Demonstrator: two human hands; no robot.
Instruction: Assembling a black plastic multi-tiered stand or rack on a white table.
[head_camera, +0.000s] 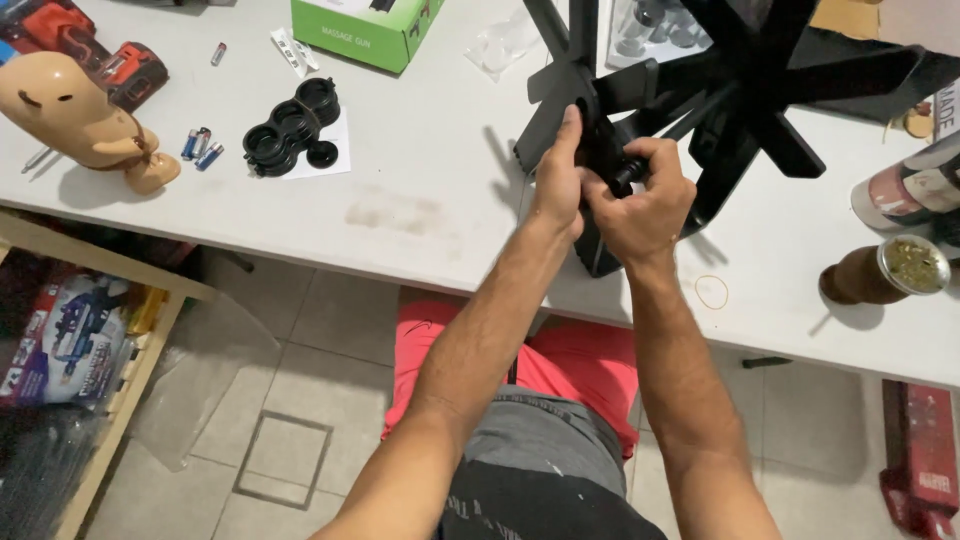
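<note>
At the near edge of the white tabletop (420, 190), both hands are working on a black star-shaped chair base (700, 90) that is standing tilted on the surface, its spokes fanning out above and to the right of the hands. The left hand (558, 185) is lying flat against one spoke, its grip spread, with the forefinger stretching up along the black plastic. The right hand (645, 205) is sitting just beside it, touching it, its grip pressed together around a small black knob-like part (628, 172) at the base's lower end; what exactly that part is cannot be told.

Well to the left of the left hand, a cluster of black round caster wheels (290, 128) is resting on a white sheet. Farther left, a few small batteries (201, 146) are lying near a tan figurine (75, 110), with a red and black power tool (90, 45) behind it. Up and left of the hands, a green box (365, 30) is sitting at the far edge. Just below and right of the right hand, a rubber band (712, 291) is lying flat, and farther right a brown cup filled with green herb (885, 270) is standing.
</note>
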